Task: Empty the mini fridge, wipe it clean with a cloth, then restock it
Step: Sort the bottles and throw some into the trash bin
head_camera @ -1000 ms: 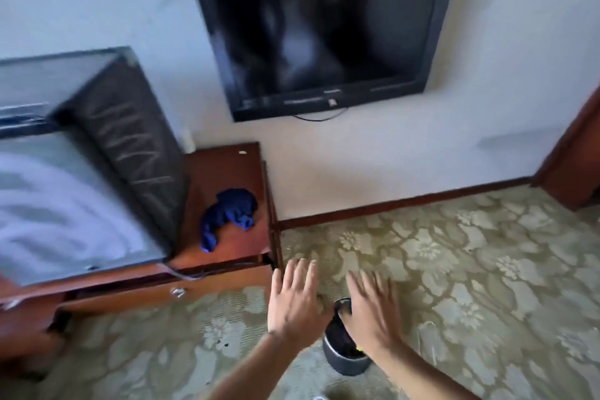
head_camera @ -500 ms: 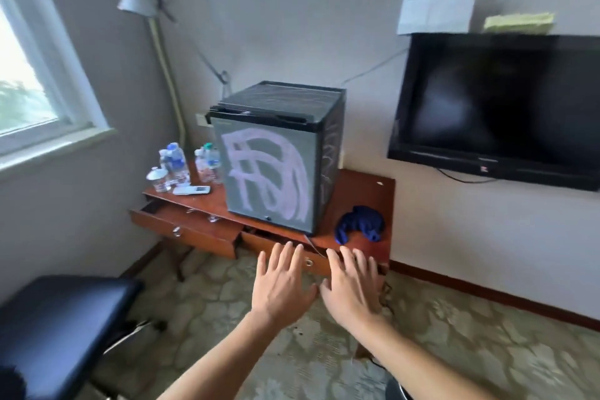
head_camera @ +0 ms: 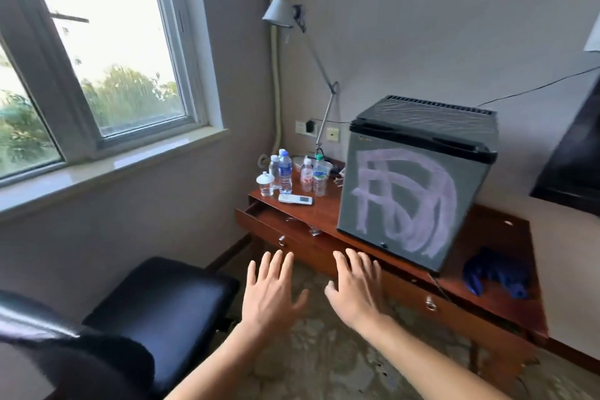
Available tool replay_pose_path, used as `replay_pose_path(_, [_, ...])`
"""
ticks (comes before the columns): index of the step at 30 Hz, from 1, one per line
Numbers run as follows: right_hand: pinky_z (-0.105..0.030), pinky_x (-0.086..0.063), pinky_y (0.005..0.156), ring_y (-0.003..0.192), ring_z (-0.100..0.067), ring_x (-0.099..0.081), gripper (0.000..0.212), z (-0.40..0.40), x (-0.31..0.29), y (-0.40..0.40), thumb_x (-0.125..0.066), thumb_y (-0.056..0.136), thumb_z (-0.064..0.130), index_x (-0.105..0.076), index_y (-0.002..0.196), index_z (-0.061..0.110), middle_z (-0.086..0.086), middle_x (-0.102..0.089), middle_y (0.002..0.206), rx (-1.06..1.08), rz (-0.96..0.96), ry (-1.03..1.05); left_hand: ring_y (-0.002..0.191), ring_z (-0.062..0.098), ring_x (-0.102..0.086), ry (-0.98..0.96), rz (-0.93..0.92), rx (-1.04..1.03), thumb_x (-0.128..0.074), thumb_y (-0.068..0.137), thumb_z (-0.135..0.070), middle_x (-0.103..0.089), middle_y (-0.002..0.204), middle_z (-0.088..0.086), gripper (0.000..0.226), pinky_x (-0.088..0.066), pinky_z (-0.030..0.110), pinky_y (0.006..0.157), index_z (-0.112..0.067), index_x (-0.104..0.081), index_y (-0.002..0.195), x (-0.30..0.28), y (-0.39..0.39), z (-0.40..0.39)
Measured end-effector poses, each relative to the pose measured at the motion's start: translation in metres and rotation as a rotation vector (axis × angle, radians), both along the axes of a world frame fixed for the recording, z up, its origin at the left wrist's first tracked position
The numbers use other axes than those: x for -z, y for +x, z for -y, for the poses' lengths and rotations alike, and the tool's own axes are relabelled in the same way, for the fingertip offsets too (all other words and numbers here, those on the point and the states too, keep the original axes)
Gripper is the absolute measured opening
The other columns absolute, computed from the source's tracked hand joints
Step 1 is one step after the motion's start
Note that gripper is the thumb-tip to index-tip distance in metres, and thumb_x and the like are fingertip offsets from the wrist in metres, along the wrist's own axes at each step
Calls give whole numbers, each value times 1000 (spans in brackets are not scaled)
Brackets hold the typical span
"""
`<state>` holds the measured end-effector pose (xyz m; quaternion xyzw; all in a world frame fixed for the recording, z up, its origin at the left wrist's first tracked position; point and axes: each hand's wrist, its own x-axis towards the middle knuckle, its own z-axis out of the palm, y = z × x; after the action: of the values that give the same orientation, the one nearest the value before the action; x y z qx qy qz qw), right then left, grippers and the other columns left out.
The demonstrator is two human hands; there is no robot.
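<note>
I am holding my left hand (head_camera: 271, 294) and right hand (head_camera: 355, 291) out flat, fingers spread, gripping nothing. The mini fridge (head_camera: 412, 185) is sitting shut on the wooden desk (head_camera: 506, 295), a blue cloth (head_camera: 493, 276), I think, lying just beside it, bottles (head_camera: 293, 174) grouped left.

The closed door of the dark grey cube-shaped mini fridge (head_camera: 402, 201) hides its inside. Right of the fridge, a black flat screen (head_camera: 571, 153) is cut off by the frame edge. Left of the fridge, the labels on the clear plastic bottles (head_camera: 285, 172) are too small to read.
</note>
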<state>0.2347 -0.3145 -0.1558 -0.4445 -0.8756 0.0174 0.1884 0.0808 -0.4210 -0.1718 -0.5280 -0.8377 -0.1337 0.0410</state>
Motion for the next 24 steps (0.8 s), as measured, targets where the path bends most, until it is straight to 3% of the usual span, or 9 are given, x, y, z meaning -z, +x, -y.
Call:
replay_pose_path(2, [-55, -46, 104, 122, -31, -56, 64, 2, 6, -33, -74, 70, 39, -63, 130, 20, -7, -63, 133, -15, 17, -27, 153, 31, -30, -19, 24, -16, -40, 84, -74, -40, 162, 6, 92, -19, 57, 124, -20, -39, 158, 6, -30, 0])
replay_pose_path(6, [-50, -44, 106, 123, -28, -54, 63, -13, 15, -88, -71, 75, 41, -58, 133, 22, -5, -60, 136, -55, 60, -28, 159, 28, -11, -26, 45, -2, -31, 87, -74, -23, 170, 4, 93, -3, 52, 127, -22, -21, 164, 16, -75, -19])
replay_pose_path(10, [-49, -46, 105, 125, -28, -55, 63, -59, 27, -136, -73, 76, 41, -59, 134, 20, -6, -60, 138, -57, 87, -50, 159, 28, -11, -47, 59, -9, -30, 88, -74, -24, 169, 4, 92, -2, 51, 126, -22, -22, 164, 30, -119, -59])
replay_pose_path(14, [-48, -39, 112, 132, -29, -48, 65, -120, 31, -190, -66, 82, 39, -52, 142, 20, -6, -52, 146, -82, 77, -78, 155, 31, -25, -4, 63, -34, -39, 85, -72, -39, 163, 7, 91, -16, 55, 126, -20, -37, 159, 37, -172, -115])
replay_pose_path(19, [-43, -37, 114, 134, -28, -42, 66, -200, 26, -254, -64, 85, 38, -46, 146, 19, -6, -46, 149, -123, 53, -141, 159, 26, -3, -61, 51, -44, -33, 91, -71, -15, 172, 2, 90, 1, 51, 128, -24, -15, 164, 20, -232, -184])
replay_pose_path(24, [-48, -46, 103, 122, -34, -52, 65, -274, 25, -317, -70, 74, 31, -57, 135, 13, -11, -56, 135, -113, 58, -150, 159, 27, -2, -91, 64, -79, -30, 87, -72, -14, 172, 3, 92, 1, 52, 128, -23, -16, 164, 14, -288, -239])
